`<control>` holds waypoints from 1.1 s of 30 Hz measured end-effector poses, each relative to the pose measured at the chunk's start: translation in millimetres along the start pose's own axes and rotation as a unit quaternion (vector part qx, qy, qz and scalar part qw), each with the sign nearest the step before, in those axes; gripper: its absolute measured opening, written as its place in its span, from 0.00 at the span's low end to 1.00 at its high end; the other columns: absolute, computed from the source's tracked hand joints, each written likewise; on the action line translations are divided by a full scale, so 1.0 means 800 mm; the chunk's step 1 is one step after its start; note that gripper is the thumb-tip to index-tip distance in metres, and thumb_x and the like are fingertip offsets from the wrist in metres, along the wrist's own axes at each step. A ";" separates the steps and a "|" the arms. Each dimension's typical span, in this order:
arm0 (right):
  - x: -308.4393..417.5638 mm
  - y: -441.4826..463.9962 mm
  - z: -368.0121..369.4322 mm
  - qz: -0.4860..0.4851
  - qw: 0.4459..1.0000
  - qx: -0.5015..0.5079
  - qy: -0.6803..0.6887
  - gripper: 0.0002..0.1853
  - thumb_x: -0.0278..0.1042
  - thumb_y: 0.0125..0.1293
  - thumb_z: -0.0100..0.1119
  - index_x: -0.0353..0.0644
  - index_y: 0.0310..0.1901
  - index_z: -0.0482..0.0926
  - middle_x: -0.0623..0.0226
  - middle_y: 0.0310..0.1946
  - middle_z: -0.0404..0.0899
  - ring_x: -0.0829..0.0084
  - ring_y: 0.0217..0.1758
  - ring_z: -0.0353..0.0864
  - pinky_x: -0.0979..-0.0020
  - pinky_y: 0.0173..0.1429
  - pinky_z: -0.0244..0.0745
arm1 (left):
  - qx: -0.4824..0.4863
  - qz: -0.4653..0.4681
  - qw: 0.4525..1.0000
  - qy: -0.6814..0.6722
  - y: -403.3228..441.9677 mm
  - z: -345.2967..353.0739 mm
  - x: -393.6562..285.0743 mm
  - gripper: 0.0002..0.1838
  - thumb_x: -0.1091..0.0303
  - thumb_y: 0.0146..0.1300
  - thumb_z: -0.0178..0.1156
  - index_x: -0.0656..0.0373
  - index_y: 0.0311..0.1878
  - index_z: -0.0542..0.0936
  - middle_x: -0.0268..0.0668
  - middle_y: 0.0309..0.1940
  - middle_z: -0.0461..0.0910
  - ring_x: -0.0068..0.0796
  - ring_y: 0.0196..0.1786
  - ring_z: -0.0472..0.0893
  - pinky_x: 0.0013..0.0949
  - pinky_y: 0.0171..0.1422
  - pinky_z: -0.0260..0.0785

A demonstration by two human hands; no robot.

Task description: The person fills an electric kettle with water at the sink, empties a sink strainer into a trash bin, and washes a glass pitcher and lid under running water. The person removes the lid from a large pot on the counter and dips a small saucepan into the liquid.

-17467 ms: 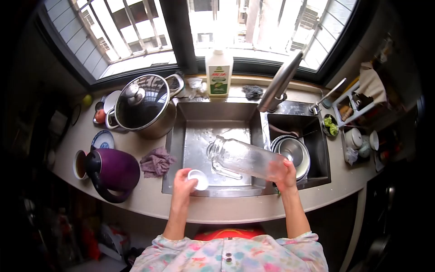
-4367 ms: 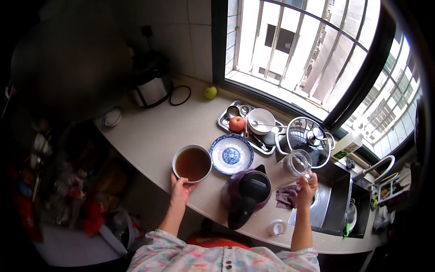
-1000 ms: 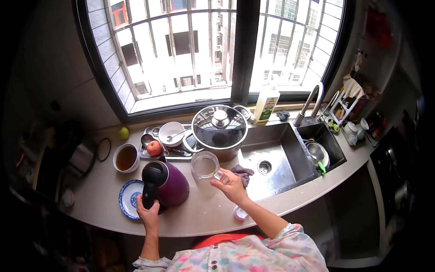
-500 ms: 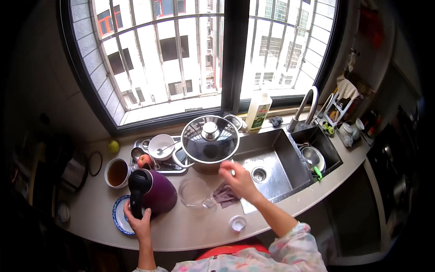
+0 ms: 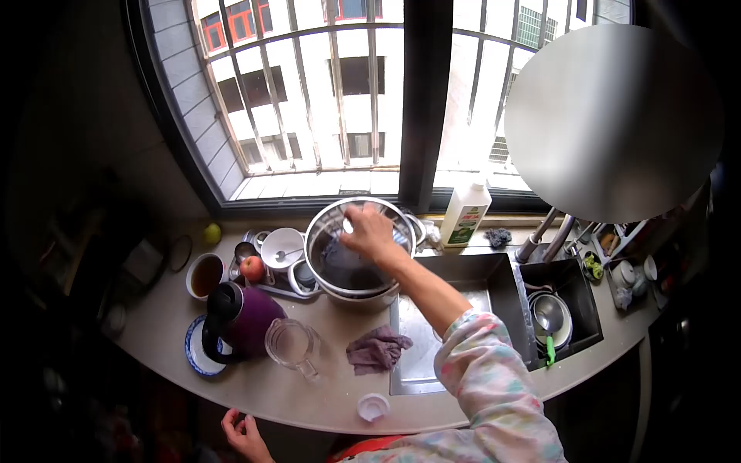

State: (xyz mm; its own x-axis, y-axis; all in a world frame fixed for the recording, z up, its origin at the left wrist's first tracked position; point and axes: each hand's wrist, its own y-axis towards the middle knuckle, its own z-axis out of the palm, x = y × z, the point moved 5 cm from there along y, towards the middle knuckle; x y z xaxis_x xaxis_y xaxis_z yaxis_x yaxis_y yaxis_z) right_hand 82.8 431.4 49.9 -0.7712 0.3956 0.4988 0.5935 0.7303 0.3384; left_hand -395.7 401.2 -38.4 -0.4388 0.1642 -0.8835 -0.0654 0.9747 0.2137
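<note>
My right hand (image 5: pixel 369 231) is closed on the knob of a glass pot lid (image 5: pixel 333 251). The lid looks slightly tilted over a two-handled pot (image 5: pixel 363 299); how far it is raised I cannot tell. Low in front of the counter edge, my left hand (image 5: pixel 245 438) is empty, its fingers loosely curled and apart. A purple electric kettle (image 5: pixel 253 320) with a black handle stands beside a blue-rimmed plate (image 5: pixel 194 356). Close to it is a clear glass jug (image 5: pixel 290 343). A purple cloth (image 5: pixel 377 350) lies crumpled by the sink, and a small white cap (image 5: pixel 373 407) is near the front edge.
A bowl of brown liquid (image 5: pixel 207 276), an apple (image 5: pixel 252 268) and a white bowl (image 5: pixel 282 248) are at the left. A white bottle (image 5: pixel 465 214) stands behind the steel sink (image 5: pixel 463 363). A blurred grey disc (image 5: pixel 614 123) covers the upper right.
My right hand has moved up and left from above the cloth onto the lid knob. My left hand has let go of the kettle and dropped below the counter edge. The view has shifted.
</note>
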 end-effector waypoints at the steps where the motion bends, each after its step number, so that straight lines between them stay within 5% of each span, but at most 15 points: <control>1: 0.012 0.007 -0.022 0.002 1.000 -0.005 0.000 0.17 0.41 0.47 0.61 0.46 0.40 0.78 0.48 0.38 0.73 0.52 0.40 0.78 0.57 0.43 0.74 | 0.005 -0.008 1.000 -0.017 -0.004 0.001 0.010 0.15 0.74 0.56 0.59 0.66 0.48 0.74 0.43 0.41 0.76 0.33 0.41 0.76 0.32 0.45 0.70; 4: 0.028 0.020 -0.084 0.007 0.999 -0.019 -0.026 0.18 0.42 0.50 0.60 0.43 0.41 0.77 0.51 0.38 0.74 0.55 0.40 0.78 0.59 0.45 0.74 | 0.009 -0.002 0.998 -0.066 -0.007 0.004 0.025 0.14 0.81 0.54 0.55 0.66 0.45 0.71 0.40 0.42 0.73 0.28 0.43 0.73 0.27 0.42 0.67; 11: -0.020 -0.074 -0.160 0.081 0.994 -0.024 0.067 0.20 0.40 0.45 0.58 0.41 0.42 0.76 0.50 0.38 0.75 0.53 0.42 0.76 0.59 0.47 0.72 | 0.110 -0.002 0.987 -0.119 -0.024 0.052 0.031 0.16 0.81 0.54 0.55 0.66 0.47 0.71 0.39 0.42 0.73 0.26 0.39 0.73 0.26 0.40 0.67; 14: -0.065 -0.150 -0.161 0.096 0.992 -0.076 0.007 0.18 0.39 0.44 0.57 0.43 0.39 0.75 0.51 0.36 0.74 0.52 0.41 0.76 0.58 0.46 0.72 | 0.172 -0.010 0.981 -0.089 -0.052 0.077 0.027 0.13 0.75 0.56 0.57 0.65 0.45 0.75 0.39 0.38 0.76 0.27 0.37 0.75 0.28 0.42 0.69; 21: -0.201 -0.354 -0.210 0.292 0.954 -0.037 -0.060 0.18 0.38 0.42 0.57 0.50 0.39 0.75 0.60 0.39 0.73 0.57 0.42 0.76 0.62 0.46 0.71 | 0.321 0.019 0.946 -0.024 -0.133 0.101 -0.042 0.10 0.69 0.60 0.58 0.62 0.43 0.78 0.39 0.34 0.78 0.31 0.36 0.76 0.29 0.42 0.68; 30: -0.404 -0.547 -0.363 0.421 0.890 -0.124 -0.125 0.19 0.35 0.37 0.61 0.48 0.37 0.76 0.60 0.38 0.75 0.57 0.42 0.76 0.63 0.45 0.72 | 0.373 0.014 0.924 -0.084 -0.235 0.178 -0.062 0.10 0.72 0.61 0.56 0.59 0.45 0.78 0.41 0.37 0.77 0.34 0.34 0.75 0.29 0.45 0.69; 33: -0.482 -0.604 -0.409 0.436 0.881 -0.127 -0.131 0.19 0.33 0.36 0.61 0.47 0.36 0.76 0.59 0.35 0.75 0.57 0.42 0.76 0.63 0.45 0.72 | 0.423 0.063 0.900 -0.083 -0.322 0.249 -0.118 0.11 0.78 0.53 0.57 0.64 0.42 0.75 0.34 0.34 0.75 0.23 0.36 0.75 0.24 0.39 0.68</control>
State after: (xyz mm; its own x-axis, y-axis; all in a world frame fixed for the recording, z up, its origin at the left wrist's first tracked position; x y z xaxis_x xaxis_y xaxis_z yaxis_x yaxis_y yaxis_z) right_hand 169.1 -256.6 -44.8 -0.0035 0.8842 0.4671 0.9934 -0.0505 0.1029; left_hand -158.7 164.6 -92.8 -0.2501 0.2342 -0.9395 0.7126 0.7014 -0.0148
